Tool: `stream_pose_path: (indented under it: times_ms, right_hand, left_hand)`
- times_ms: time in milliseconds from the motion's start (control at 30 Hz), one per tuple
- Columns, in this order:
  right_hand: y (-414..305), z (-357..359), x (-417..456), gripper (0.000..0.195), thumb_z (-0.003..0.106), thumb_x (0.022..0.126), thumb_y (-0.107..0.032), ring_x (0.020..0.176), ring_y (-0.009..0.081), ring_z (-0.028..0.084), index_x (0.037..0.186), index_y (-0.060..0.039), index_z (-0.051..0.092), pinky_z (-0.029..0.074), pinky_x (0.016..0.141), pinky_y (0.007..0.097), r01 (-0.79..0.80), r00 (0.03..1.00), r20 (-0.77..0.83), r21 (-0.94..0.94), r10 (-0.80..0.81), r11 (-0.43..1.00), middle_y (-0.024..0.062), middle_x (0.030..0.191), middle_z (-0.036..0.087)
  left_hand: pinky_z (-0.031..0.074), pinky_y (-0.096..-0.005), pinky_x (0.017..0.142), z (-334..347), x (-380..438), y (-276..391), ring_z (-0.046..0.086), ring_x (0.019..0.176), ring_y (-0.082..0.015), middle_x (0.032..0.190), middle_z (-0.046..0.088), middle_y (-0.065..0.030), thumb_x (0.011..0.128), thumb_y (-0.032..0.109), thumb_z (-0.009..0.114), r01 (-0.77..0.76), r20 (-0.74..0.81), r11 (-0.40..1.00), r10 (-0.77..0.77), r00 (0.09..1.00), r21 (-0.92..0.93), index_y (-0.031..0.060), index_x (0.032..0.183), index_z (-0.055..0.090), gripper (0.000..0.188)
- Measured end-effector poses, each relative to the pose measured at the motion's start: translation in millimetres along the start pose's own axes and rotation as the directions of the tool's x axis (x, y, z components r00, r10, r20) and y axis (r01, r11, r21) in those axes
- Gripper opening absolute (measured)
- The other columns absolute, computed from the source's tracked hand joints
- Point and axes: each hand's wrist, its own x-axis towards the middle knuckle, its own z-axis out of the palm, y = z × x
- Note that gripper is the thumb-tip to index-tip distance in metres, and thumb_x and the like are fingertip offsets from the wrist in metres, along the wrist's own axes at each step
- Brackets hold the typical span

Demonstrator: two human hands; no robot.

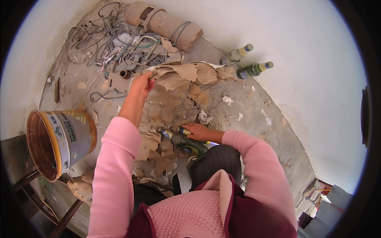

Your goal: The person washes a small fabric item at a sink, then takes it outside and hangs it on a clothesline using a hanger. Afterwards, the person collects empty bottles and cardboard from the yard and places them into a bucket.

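Note:
My left hand [143, 84] pinches the edge of a torn, layered sheet of brown corrugated cardboard [180, 76], which is raised in crumpled folds above the dirty concrete floor. Closer to my knees, two dusty green glass bottles [178, 142] lie side by side, necks pointing up and left. My right hand [198, 131] is closed around the neck of the right-hand bottle [182, 131]; its fingertips are partly hidden. Cardboard scraps [148, 142] lie beside the bottles. Crumpled white paper [204, 117] rests just above my right hand.
Two green bottles, one [235, 56] behind another [253, 70], stand by the white wall. A clay-coloured pipe [175, 28] lies at the back beside tangled rope [86, 38]. A rusty-rimmed paint bucket [79, 131] is on the left, near a wooden frame [67, 218].

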Motion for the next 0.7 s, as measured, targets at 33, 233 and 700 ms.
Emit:
stream_pose_path:
  times_ms: [33,233,700]
  right_hand:
    - [-3.3,1.2,5.4,0.057,0.065,0.082,-0.024,0.107,0.037,0.054,0.131,-0.0083,0.042,0.048,0.086,0.043,-0.007,1.0,-0.024,-0.002,0.007,1.0,0.0193,0.118,0.052]
    - [7.2,-10.0,15.1,0.064,0.071,0.071,-0.019,0.1,0.0393,0.056,0.124,-0.0026,0.041,0.049,0.08,0.0446,-0.09,0.996,-0.022,-0.04,0.09,0.995,0.024,0.111,0.055]
    - [120.8,-141.9,-213.2,0.033,0.069,0.078,-0.009,0.076,0.0176,0.059,0.101,-0.0047,0.047,0.047,0.071,0.0302,-0.163,0.061,-0.912,0.392,0.406,0.905,0.0077,0.089,0.064]
  left_hand:
    - [0.048,-0.0275,0.06,-2.3,0.4,-2.2,0.054,0.062,-0.0096,0.076,0.056,0.0019,0.088,0.023,0.062,0.01,0.003,1.0,-0.01,1.0,0.021,0.011,0.089,0.056,0.013]
    - [0.046,-0.0233,0.054,-14.6,1.6,-23.9,0.051,0.06,-0.0092,0.077,0.054,0.0027,0.079,0.023,0.074,-0.009,-0.043,0.998,0.011,0.999,0.061,0.0106,0.093,0.057,0.026]
    - [0.034,-0.0225,0.054,-49.2,-2.3,-55.9,0.042,0.058,-0.0061,0.072,0.053,0.007,0.08,0.028,0.072,-0.061,0.105,0.964,0.034,0.994,0.258,0.016,0.087,0.058,0.02]
